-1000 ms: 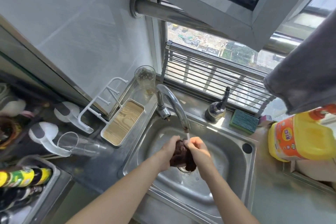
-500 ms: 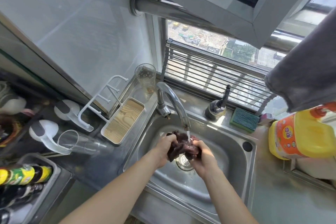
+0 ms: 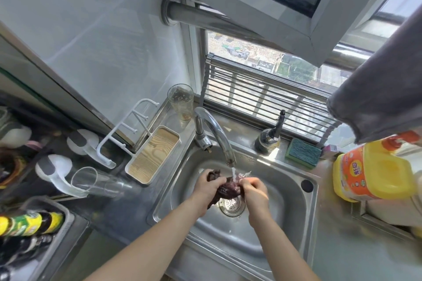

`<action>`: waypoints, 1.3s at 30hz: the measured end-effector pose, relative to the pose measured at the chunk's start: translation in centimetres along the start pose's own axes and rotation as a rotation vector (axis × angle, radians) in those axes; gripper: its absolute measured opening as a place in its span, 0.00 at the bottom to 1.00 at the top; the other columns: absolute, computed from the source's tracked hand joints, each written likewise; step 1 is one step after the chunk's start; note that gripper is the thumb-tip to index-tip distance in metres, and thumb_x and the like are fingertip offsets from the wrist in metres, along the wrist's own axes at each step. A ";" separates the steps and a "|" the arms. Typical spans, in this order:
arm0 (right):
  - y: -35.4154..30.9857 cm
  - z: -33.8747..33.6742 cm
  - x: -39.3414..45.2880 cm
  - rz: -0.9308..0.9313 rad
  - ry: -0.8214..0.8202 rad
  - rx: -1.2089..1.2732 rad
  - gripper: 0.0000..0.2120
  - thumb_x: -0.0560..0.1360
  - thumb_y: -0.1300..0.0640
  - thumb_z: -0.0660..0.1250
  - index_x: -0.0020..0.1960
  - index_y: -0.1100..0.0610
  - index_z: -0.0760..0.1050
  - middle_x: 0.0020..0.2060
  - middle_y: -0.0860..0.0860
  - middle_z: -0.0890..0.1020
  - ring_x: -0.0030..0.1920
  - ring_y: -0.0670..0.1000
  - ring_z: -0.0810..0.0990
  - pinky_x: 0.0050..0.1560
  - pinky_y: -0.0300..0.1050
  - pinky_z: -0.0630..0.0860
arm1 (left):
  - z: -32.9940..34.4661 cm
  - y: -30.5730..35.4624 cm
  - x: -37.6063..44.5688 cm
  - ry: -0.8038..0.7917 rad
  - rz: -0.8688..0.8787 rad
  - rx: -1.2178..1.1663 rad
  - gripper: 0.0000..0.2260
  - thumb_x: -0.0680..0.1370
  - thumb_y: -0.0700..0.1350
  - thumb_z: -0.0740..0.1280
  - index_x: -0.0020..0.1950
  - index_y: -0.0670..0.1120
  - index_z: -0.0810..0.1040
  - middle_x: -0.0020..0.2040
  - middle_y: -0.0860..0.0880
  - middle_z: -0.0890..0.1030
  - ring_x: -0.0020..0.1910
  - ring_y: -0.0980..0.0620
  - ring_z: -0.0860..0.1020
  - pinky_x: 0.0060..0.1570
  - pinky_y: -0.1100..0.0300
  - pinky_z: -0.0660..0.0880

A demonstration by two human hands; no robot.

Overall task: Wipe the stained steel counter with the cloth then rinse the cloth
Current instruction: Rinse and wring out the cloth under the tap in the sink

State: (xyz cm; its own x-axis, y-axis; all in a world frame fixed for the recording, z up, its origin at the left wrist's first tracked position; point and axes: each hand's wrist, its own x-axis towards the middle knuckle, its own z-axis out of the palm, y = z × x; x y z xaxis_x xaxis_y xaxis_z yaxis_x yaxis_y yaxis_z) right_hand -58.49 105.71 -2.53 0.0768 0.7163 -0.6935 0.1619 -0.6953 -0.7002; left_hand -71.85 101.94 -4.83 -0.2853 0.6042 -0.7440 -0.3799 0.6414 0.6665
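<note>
Steel table point(image 3: 365, 258) is gleaming around the sink point(image 3: 285, 189), its right edge running out of frame under the yellow jug point(image 3: 374, 173). Your fingers are hiding much of the cloth point(image 3: 228, 189), a dark, wet, crumpled wad sitting over the round drain point(image 3: 231, 206). Water is falling from the curved chrome tap point(image 3: 217, 134) onto it. Your left hand point(image 3: 206, 189) and right hand point(image 3: 254, 191) are both curling tight around the cloth, each grip closed on it.
</note>
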 end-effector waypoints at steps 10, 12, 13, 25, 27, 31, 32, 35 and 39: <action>-1.6 2.7 -1.2 -0.109 0.174 -0.194 0.18 0.84 0.46 0.60 0.40 0.54 0.77 0.40 0.55 0.83 0.47 0.59 0.81 0.54 0.53 0.77 | 3.9 1.3 -4.0 0.024 -0.061 -0.148 0.11 0.74 0.51 0.72 0.45 0.42 0.82 0.37 0.44 0.83 0.37 0.45 0.82 0.36 0.57 0.78; -3.2 1.9 -0.9 -0.019 0.211 -0.123 0.21 0.85 0.47 0.58 0.40 0.58 0.77 0.39 0.56 0.82 0.48 0.61 0.81 0.54 0.53 0.76 | 4.6 1.4 -4.2 0.009 -0.025 -0.098 0.13 0.72 0.53 0.72 0.39 0.43 0.82 0.34 0.46 0.83 0.36 0.46 0.82 0.38 0.56 0.78; -3.5 2.2 -1.5 -0.050 0.193 -0.165 0.21 0.85 0.48 0.58 0.43 0.60 0.79 0.41 0.56 0.82 0.50 0.61 0.81 0.54 0.53 0.75 | 4.6 2.0 -4.2 0.020 -0.031 -0.111 0.13 0.72 0.53 0.72 0.37 0.43 0.82 0.33 0.47 0.83 0.35 0.47 0.81 0.38 0.57 0.78; -5.0 3.5 -4.8 -0.247 0.098 -0.342 0.19 0.84 0.50 0.58 0.40 0.58 0.77 0.41 0.55 0.81 0.47 0.58 0.78 0.49 0.53 0.73 | 3.1 5.3 -3.7 0.025 -0.042 -0.129 0.10 0.71 0.50 0.71 0.35 0.44 0.82 0.36 0.44 0.82 0.35 0.46 0.80 0.39 0.55 0.77; -3.8 4.0 -6.7 -0.346 0.038 -0.370 0.19 0.83 0.53 0.60 0.35 0.57 0.75 0.36 0.53 0.82 0.43 0.58 0.79 0.42 0.51 0.70 | 2.3 5.9 -3.4 0.065 -0.084 -0.162 0.13 0.75 0.51 0.70 0.35 0.44 0.82 0.35 0.45 0.81 0.36 0.47 0.80 0.41 0.55 0.77; -5.4 2.6 -2.5 -0.153 0.099 -0.335 0.19 0.85 0.51 0.59 0.38 0.57 0.75 0.36 0.55 0.80 0.44 0.58 0.77 0.45 0.48 0.68 | 3.9 4.1 -4.8 0.080 -0.042 -0.012 0.16 0.79 0.53 0.67 0.43 0.41 0.83 0.40 0.43 0.85 0.41 0.45 0.84 0.43 0.53 0.82; -5.7 2.2 -1.6 -0.106 0.123 -0.314 0.19 0.85 0.51 0.58 0.38 0.58 0.73 0.34 0.54 0.78 0.44 0.59 0.76 0.45 0.49 0.68 | 4.2 4.0 -5.2 0.056 -0.031 0.008 0.16 0.81 0.53 0.65 0.44 0.41 0.82 0.40 0.44 0.85 0.40 0.45 0.83 0.41 0.55 0.81; -4.4 2.8 -1.5 -0.049 0.000 -0.115 0.12 0.84 0.53 0.58 0.46 0.56 0.74 0.39 0.54 0.80 0.45 0.58 0.79 0.46 0.51 0.75 | 3.8 4.3 -4.7 0.022 -0.005 0.020 0.12 0.81 0.52 0.63 0.49 0.45 0.80 0.44 0.43 0.83 0.40 0.48 0.81 0.35 0.60 0.77; -2.4 3.6 -2.5 0.156 -0.305 0.215 0.11 0.80 0.44 0.68 0.60 0.44 0.75 0.53 0.53 0.86 0.53 0.57 0.86 0.45 0.55 0.84 | 2.8 4.5 -3.8 -0.085 -0.216 -0.239 0.31 0.82 0.68 0.53 0.62 0.45 0.82 0.55 0.42 0.86 0.54 0.43 0.84 0.47 0.53 0.79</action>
State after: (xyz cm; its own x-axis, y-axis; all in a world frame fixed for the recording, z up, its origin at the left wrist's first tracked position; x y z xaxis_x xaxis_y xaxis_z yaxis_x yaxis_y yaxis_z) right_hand -62.60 105.42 0.27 -0.2162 0.5733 -0.7903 -0.0403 -0.8140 -0.5794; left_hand -70.07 103.89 1.12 -0.1053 0.5097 -0.8539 -0.6219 0.6363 0.4565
